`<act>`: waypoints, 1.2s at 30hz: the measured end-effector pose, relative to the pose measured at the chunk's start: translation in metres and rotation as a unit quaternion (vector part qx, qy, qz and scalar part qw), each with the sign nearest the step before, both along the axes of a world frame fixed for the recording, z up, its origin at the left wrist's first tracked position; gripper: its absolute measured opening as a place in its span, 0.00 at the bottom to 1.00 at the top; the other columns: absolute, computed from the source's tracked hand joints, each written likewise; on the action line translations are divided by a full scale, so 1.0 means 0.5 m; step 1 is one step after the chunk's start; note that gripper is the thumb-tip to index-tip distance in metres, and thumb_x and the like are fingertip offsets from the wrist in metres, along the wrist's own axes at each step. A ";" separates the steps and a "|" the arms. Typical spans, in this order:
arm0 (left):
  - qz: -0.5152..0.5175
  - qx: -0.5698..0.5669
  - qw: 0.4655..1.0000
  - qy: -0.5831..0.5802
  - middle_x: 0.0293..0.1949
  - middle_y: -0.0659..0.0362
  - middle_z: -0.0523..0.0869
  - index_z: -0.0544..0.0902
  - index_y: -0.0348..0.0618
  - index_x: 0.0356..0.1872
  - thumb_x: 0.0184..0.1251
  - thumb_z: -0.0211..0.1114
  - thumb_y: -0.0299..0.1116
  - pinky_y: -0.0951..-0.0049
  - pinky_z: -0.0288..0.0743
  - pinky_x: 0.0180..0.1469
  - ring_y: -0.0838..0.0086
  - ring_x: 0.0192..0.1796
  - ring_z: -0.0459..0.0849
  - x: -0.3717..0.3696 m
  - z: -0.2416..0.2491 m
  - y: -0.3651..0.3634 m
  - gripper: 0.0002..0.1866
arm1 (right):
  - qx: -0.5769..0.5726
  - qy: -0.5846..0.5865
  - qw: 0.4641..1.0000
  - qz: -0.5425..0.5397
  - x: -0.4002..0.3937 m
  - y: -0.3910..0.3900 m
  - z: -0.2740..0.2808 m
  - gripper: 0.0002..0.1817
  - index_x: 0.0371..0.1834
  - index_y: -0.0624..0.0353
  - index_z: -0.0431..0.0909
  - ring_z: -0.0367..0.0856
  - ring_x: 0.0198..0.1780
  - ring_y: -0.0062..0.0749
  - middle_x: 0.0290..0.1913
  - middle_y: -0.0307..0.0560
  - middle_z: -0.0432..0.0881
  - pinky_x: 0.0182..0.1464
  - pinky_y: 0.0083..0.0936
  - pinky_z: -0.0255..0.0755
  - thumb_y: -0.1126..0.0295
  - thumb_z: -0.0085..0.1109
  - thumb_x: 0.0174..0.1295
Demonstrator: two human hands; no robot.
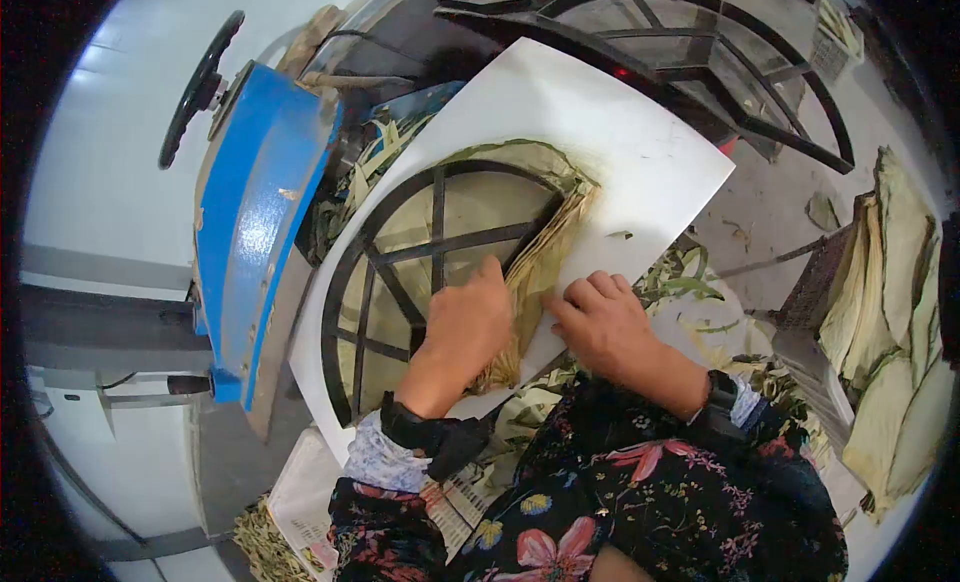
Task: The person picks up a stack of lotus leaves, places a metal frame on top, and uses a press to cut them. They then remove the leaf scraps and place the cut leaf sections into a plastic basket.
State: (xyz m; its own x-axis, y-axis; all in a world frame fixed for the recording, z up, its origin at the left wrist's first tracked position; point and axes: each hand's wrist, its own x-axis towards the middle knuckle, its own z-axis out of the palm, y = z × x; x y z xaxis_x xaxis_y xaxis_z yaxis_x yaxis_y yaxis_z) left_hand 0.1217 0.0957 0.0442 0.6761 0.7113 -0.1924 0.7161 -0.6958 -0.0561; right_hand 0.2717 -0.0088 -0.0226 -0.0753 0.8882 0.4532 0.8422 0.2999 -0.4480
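A black curved metal frame with crossbars (437,247) lies on a stack of large, flat, pale green leaves (542,270) on a white board (640,132). The leaves stick out past the frame's right side, their layered edges showing. My left hand (468,317) is curled at the frame's lower right edge, over the leaves; it is slightly blurred, and what its fingers hold is hidden. My right hand (608,327) has bent fingers, its fingertips closed at the right edge of the leaf stack.
A blue machine part (262,222) with a black handwheel (203,89) stands at the left. More black frames (700,42) are at the top right. Large leaves (890,332) stand in a crate at the right. Leaf scraps (690,282) lie below the board.
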 end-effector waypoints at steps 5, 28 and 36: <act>0.043 -0.037 0.997 0.046 0.31 0.42 0.83 0.62 0.25 0.55 0.59 0.57 0.38 0.55 0.77 0.37 0.49 0.34 0.83 0.019 0.009 -0.007 0.30 | -0.016 -0.031 0.999 0.015 0.005 0.011 -0.004 0.15 0.40 0.58 0.76 0.70 0.38 0.35 0.32 0.43 0.71 0.40 0.30 0.63 0.68 0.54 0.48; 0.024 0.013 0.999 0.027 0.22 0.47 0.83 0.66 0.31 0.53 0.55 0.56 0.33 0.58 0.76 0.27 0.53 0.23 0.83 0.013 0.010 -0.006 0.24 | -0.021 -0.072 0.996 0.039 0.037 0.041 0.006 0.17 0.45 0.52 0.77 0.71 0.36 0.32 0.32 0.39 0.72 0.37 0.29 0.65 0.66 0.55 0.50; -0.005 0.128 0.992 0.018 0.22 0.52 0.81 0.68 0.30 0.57 0.51 0.58 0.30 0.64 0.76 0.22 0.63 0.20 0.83 0.020 -0.018 -0.016 0.29 | -0.051 -0.102 0.993 0.044 0.037 0.042 0.024 0.16 0.43 0.49 0.76 0.72 0.38 0.34 0.32 0.39 0.72 0.38 0.30 0.66 0.66 0.55 0.49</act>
